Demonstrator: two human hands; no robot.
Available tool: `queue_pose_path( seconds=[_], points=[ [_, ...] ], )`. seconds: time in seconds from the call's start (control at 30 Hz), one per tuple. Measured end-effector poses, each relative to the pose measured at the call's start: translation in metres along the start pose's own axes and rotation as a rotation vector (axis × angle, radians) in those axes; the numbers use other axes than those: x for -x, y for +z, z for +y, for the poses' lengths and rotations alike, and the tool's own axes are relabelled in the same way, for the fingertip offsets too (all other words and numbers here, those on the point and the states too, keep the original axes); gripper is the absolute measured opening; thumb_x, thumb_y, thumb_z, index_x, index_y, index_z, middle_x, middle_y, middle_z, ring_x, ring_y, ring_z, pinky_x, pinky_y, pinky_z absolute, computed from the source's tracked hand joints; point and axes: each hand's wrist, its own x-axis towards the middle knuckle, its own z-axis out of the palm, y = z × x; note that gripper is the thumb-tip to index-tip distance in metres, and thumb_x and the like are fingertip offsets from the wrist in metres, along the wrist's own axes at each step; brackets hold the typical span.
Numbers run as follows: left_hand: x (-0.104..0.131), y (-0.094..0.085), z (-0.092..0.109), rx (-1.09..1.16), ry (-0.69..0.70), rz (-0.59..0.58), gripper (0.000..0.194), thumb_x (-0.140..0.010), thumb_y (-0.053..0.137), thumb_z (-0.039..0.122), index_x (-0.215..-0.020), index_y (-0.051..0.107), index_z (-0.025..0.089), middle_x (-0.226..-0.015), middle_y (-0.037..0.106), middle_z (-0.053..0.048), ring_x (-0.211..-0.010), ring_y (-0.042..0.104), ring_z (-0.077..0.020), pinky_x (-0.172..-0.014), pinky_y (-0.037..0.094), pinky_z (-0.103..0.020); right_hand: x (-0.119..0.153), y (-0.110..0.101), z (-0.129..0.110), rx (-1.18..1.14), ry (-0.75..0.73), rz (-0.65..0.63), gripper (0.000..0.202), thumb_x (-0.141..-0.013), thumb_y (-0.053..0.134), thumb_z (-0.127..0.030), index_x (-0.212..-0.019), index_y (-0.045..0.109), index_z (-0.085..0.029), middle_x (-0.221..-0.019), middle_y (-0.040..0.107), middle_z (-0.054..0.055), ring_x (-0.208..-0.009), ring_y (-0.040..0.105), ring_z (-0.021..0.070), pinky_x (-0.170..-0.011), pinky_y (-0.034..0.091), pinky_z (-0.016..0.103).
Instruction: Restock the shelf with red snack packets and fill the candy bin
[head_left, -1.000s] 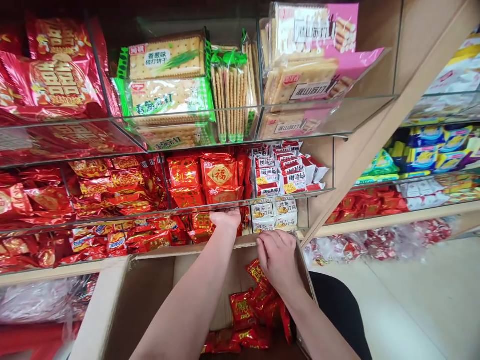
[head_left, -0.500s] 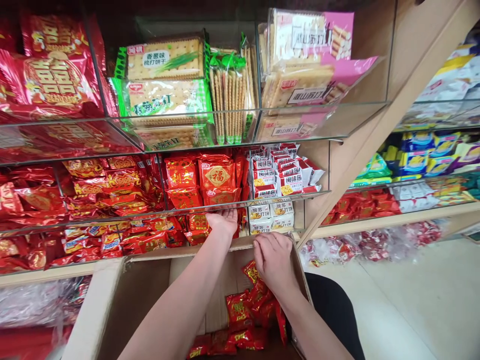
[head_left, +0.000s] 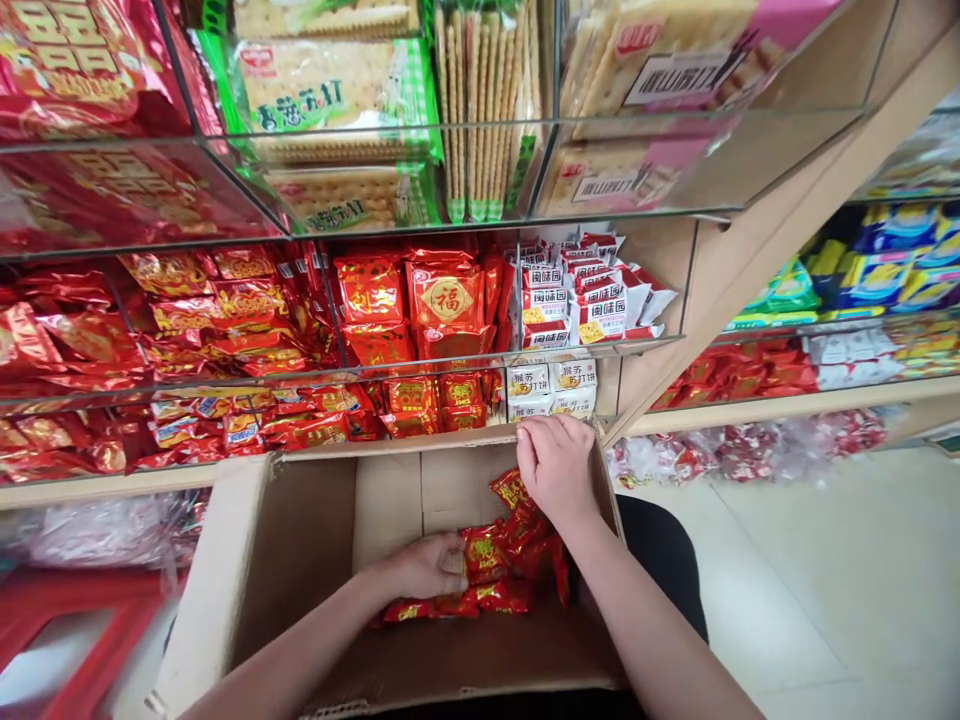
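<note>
An open cardboard box (head_left: 300,560) stands in front of me, with several red and gold snack packets (head_left: 486,556) heaped in its right half. My left hand (head_left: 429,566) reaches inside, thumb and fingers apart at the left edge of one packet. More packets lie just below that hand along the box's near side. At the far right corner, my right hand (head_left: 556,462) is closed over the rim of the box, its fingertips partly hidden.
Shelves with clear dividers rise behind the box. They hold red packets (head_left: 448,300), white packets (head_left: 600,300) and green-edged crackers (head_left: 330,95). A wooden upright (head_left: 750,260) slants at the right. A red stool-like frame (head_left: 90,640) stands lower left.
My left hand has come down from the lower shelf into the box, beside the red packets. My right hand stays on the rim. The view has tilted down and moved nearer the shelves.
</note>
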Motion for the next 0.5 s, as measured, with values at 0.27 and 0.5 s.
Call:
queue_pose_path(
  seconds=[0.27, 0.5],
  points=[
    [-0.023, 0.040, -0.030, -0.036, 0.105, -0.012, 0.036, -0.058, 0.061, 0.042, -0.089, 0.061, 0.023, -0.091, 0.060, 0.001, -0.079, 0.055, -0.0175, -0.069, 0.041, -0.025, 0.003, 0.003, 0.001, 0.010, -0.028, 0.042, 0.013, -0.080, 0.042, -0.021, -0.083, 0.055, -0.020, -0.086, 0.060, 0.002, -0.089, 0.044, 0.0183, -0.082, 0.025, 0.035],
    [-0.023, 0.018, -0.027, -0.008, 0.132, 0.128, 0.033, -0.071, 0.046, 0.045, -0.087, 0.059, 0.018, -0.085, 0.060, -0.001, -0.079, 0.052, -0.0162, -0.072, 0.039, -0.026, 0.003, 0.005, -0.001, 0.008, -0.032, 0.054, 0.012, -0.080, 0.044, -0.020, -0.084, 0.055, -0.020, -0.087, 0.061, 0.001, -0.091, 0.044, 0.0185, -0.083, 0.025, 0.035]
  ],
)
